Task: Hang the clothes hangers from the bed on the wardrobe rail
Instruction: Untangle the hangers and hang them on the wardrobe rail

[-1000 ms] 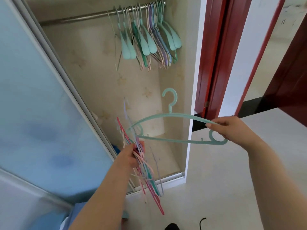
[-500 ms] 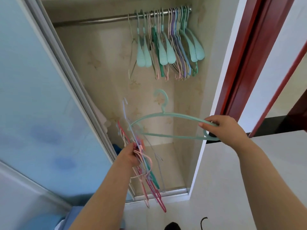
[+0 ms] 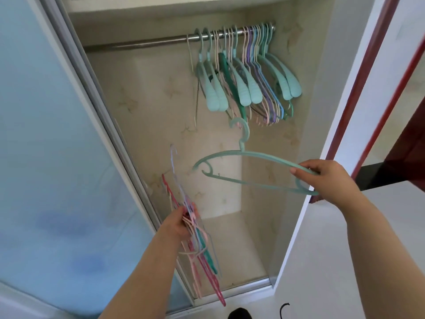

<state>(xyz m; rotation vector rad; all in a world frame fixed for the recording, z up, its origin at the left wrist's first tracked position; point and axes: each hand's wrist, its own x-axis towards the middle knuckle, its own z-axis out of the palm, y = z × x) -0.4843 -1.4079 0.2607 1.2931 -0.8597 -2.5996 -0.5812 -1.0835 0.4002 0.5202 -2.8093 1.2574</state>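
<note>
My right hand [image 3: 326, 178] grips the right end of a teal hanger [image 3: 250, 155], held level with its hook up, just below the hung ones. My left hand [image 3: 181, 223] is closed around a bundle of hangers [image 3: 200, 245], pink, red, teal and pale blue, which point downward toward the wardrobe floor. The steel wardrobe rail [image 3: 147, 43] runs across the top of the open wardrobe. Several hung hangers [image 3: 246, 79], mostly teal with some pink, purple and blue, crowd its right end. The rail's left half is bare.
A frosted blue sliding door [image 3: 57, 157] covers the wardrobe's left side, its metal frame running diagonally. The white wardrobe side panel [image 3: 322, 134] stands on the right, with a dark red door frame [image 3: 372, 93] beyond it. A black object [image 3: 239, 314] lies on the pale floor.
The view has swung toward the wardrobe, so the rail sits nearer the middle. My right hand has lifted the teal hanger closer to the hung ones. The left hand keeps its bundle.
</note>
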